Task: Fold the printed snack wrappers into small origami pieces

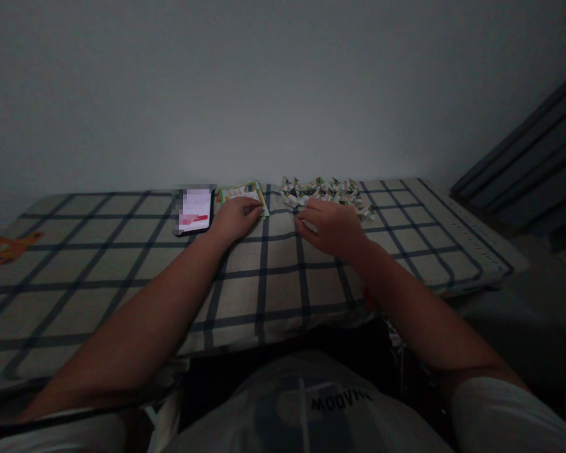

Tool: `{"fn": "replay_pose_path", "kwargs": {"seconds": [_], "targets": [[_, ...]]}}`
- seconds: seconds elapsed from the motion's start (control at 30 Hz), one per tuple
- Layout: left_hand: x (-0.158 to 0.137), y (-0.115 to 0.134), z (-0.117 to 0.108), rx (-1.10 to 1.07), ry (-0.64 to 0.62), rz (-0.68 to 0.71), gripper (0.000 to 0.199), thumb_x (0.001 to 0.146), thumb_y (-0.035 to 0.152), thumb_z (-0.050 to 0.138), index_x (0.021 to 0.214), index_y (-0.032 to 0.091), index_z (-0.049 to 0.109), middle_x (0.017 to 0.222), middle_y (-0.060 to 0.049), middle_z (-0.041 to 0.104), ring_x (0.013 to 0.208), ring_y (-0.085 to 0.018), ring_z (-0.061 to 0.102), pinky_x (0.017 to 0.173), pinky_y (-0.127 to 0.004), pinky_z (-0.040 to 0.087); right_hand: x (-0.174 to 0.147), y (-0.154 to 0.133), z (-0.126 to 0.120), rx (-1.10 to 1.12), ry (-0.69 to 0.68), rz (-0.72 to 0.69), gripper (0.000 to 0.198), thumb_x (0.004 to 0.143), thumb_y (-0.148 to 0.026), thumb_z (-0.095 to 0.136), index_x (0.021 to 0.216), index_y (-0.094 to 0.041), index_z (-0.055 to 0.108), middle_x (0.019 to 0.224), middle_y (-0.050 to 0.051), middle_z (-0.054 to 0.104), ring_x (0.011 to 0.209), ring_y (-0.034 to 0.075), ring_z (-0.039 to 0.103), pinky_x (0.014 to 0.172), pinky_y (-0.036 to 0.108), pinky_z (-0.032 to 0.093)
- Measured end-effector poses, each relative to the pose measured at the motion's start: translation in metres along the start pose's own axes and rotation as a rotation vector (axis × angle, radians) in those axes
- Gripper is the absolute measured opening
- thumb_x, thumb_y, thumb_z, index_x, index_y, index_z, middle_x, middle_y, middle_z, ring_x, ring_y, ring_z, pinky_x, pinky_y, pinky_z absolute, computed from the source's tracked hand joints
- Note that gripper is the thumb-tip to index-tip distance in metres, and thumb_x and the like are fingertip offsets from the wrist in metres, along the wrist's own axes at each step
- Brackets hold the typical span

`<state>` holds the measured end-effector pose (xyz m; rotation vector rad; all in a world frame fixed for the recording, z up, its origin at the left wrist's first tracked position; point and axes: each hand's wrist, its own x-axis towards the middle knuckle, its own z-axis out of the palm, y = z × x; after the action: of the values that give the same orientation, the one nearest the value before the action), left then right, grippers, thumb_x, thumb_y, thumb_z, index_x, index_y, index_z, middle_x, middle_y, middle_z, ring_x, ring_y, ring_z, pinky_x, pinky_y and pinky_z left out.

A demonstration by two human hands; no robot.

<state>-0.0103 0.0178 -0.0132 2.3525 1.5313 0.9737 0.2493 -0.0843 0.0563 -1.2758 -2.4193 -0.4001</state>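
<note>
My left hand (239,216) lies over the lower part of a stack of colourful printed paper (238,190), its fingers bent and close together near the right edge. Whether a sheet is pinched in them is too dark to tell. My right hand (332,228) is curled, thumb near the fingertips, just in front of a cluster of small folded paper pieces (318,185) with pointed corners. The hand partly hides these pieces. Anything in its fingers is hidden or too small to make out. A gap of tablecloth separates the two hands.
A phone (197,211) with a lit screen leans or lies left of the paper stack. The table has a checked cloth (283,277). An orange shape (10,247) is at the far left. A plain wall (283,94) stands behind, and a dark curtain (528,145) hangs at right.
</note>
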Motion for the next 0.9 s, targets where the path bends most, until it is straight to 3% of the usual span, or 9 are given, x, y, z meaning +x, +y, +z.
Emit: {"fn": "replay_pose_path", "kwargs": {"seconds": [0.13, 0.33, 0.6, 0.7, 0.8, 0.9], "targets": [[-0.001, 0.004, -0.003, 0.003, 0.024, -0.025, 0.038, 0.093, 0.040, 0.054, 0.106, 0.017, 0.081, 0.113, -0.012, 0.080, 0.109, -0.030, 0.072, 0.100, -0.041, 0.053, 0.030, -0.031, 0.004, 0.038, -0.115, -0.116, 0.038, 0.103, -0.038, 0.044, 0.099, -0.017, 0.075, 0.105, 0.009, 0.073, 0.085, 0.020, 0.064, 0.060, 0.032, 0.025], [0.001, 0.005, -0.006, 0.029, 0.083, -0.031, 0.038, 0.093, 0.039, 0.053, 0.103, 0.016, 0.082, 0.109, -0.012, 0.080, 0.106, -0.029, 0.073, 0.095, -0.038, 0.054, 0.072, -0.024, 0.041, 0.004, -0.135, -0.137, 0.039, 0.104, -0.035, 0.042, 0.110, -0.016, 0.075, 0.109, 0.011, 0.074, 0.092, 0.025, 0.069, 0.063, 0.033, 0.035], [-0.001, 0.004, -0.005, 0.008, 0.301, 0.009, 0.035, 0.097, 0.041, 0.055, 0.104, 0.019, 0.082, 0.105, -0.008, 0.081, 0.097, -0.023, 0.074, 0.091, -0.032, 0.055, 0.074, -0.003, 0.071, 0.182, -0.096, 0.007, 0.035, 0.103, -0.038, 0.044, 0.106, -0.019, 0.073, 0.112, 0.009, 0.075, 0.099, 0.022, 0.067, 0.075, 0.031, 0.043], [-0.003, 0.009, -0.007, -0.001, 0.354, 0.069, 0.033, 0.098, 0.041, 0.056, 0.102, 0.020, 0.081, 0.102, -0.007, 0.081, 0.094, -0.021, 0.074, 0.086, -0.031, 0.056, 0.073, 0.006, 0.078, 0.377, -0.066, 0.112, 0.034, 0.099, -0.037, 0.054, 0.126, -0.021, 0.065, 0.105, 0.005, 0.076, 0.091, 0.020, 0.068, 0.074, 0.029, 0.045], [-0.007, 0.015, -0.009, -0.030, 0.283, 0.170, 0.034, 0.099, 0.042, 0.055, 0.104, 0.020, 0.080, 0.102, -0.007, 0.081, 0.091, -0.020, 0.073, 0.077, -0.028, 0.056, 0.074, 0.012, 0.086, 0.557, -0.046, 0.142, 0.057, 0.095, -0.035, 0.061, 0.149, -0.023, 0.048, 0.113, 0.004, 0.076, 0.084, 0.017, 0.069, 0.075, 0.028, 0.047], [-0.010, 0.019, -0.009, -0.073, 0.160, 0.288, 0.036, 0.099, 0.044, 0.054, 0.103, 0.019, 0.080, 0.103, -0.009, 0.080, 0.093, -0.020, 0.073, 0.085, -0.031, 0.056, 0.076, 0.016, 0.094, 0.584, -0.058, 0.079, 0.045, 0.094, -0.038, 0.065, 0.136, -0.021, 0.063, 0.115, 0.006, 0.075, 0.090, 0.018, 0.068, 0.085, 0.029, 0.048]]}}
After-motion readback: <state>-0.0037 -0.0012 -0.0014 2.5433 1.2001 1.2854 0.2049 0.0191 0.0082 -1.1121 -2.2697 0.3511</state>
